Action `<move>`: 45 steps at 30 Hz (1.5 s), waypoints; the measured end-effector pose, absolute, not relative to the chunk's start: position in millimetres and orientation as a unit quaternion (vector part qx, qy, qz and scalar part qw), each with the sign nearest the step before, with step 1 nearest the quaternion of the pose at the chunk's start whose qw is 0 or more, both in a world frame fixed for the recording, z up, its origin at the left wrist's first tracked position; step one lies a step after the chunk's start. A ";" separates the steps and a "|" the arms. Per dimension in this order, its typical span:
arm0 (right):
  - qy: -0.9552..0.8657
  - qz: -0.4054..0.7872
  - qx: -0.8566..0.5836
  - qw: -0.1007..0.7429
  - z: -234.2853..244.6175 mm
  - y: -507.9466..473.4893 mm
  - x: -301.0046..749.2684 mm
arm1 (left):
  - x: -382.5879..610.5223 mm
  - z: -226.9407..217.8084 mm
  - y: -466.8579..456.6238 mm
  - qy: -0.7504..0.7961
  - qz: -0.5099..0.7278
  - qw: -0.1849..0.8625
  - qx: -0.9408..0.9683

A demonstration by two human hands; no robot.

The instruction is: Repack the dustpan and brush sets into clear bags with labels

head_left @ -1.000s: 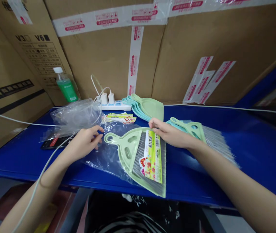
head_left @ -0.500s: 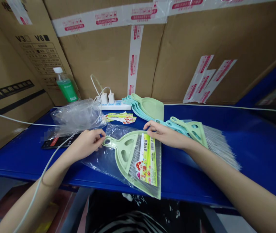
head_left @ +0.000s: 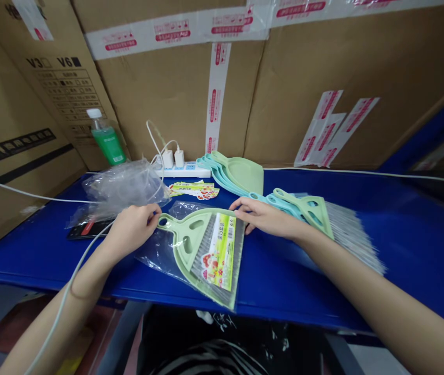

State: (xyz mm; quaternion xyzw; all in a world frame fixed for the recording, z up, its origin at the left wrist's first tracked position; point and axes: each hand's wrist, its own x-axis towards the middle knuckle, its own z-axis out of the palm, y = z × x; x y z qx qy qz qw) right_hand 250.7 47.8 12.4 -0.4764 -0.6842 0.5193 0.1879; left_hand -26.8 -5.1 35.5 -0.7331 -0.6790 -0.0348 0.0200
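Pinched at the hanging hole, the green set (head_left: 202, 249) sits in your left hand (head_left: 130, 229): fingers curled shut around the handle tip and the bag edge there. Your right hand (head_left: 263, 216) lies flat with fingers spread loose, closed on nothing, pressing the set's far corner where the bag (head_left: 159, 255) mouth seems to be.

By the look of it, the bagging is close to finished. The dustpan, brush and printed card (head_left: 218, 251) all lie inside the clear plastic, with slack film bunched on the handle side. What seems left is to settle the bag fully over the wide end and close it; you can't tell from here whether the mouth is sealed.

Taking the set as landmark: it lies on the blue surface (head_left: 401, 245), its near corner over the front edge. Behind it lie loose cards (head_left: 194, 189), then nested dustpans (head_left: 237, 174) and a power strip (head_left: 182, 169) with 2 chargers. To its right, under your forearm, lie spare brushes (head_left: 323, 219). To its left sit a heap of empty bags (head_left: 124, 187), a dark phone (head_left: 89, 228) and, further back, a green bottle (head_left: 106, 139).

A white cable (head_left: 69, 276) crosses your left wrist and could snag as you shift the set; the overhang could let it slide off.
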 end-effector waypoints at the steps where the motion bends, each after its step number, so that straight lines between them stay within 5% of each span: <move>1: -0.681 0.519 -0.481 0.187 13.4 47.0 249.7 | -26.7 36.1 -5.1 -0.687 -0.021 0.039 -0.725; 10: -0.713 0.471 -0.487 0.179 11.7 43.9 248.7 | -28.5 41.6 -8.2 -0.721 0.051 0.127 -0.679; 17: -0.834 0.181 -0.501 0.147 1.3 41.5 249.7 | -25.4 43.4 -9.6 -0.729 0.071 0.122 -0.669; 25: -0.832 0.209 -0.494 0.140 6.8 43.8 252.4 | -27.7 40.3 -7.5 -0.717 0.054 0.104 -0.687; 33: -0.717 0.437 -0.509 0.187 11.5 44.2 257.2 | -32.1 36.4 -6.8 -0.654 -0.040 -0.001 -0.756; 45: -0.788 0.319 -0.505 0.146 12.8 49.2 264.8 | -31.0 39.3 -7.3 -0.684 0.011 0.047 -0.728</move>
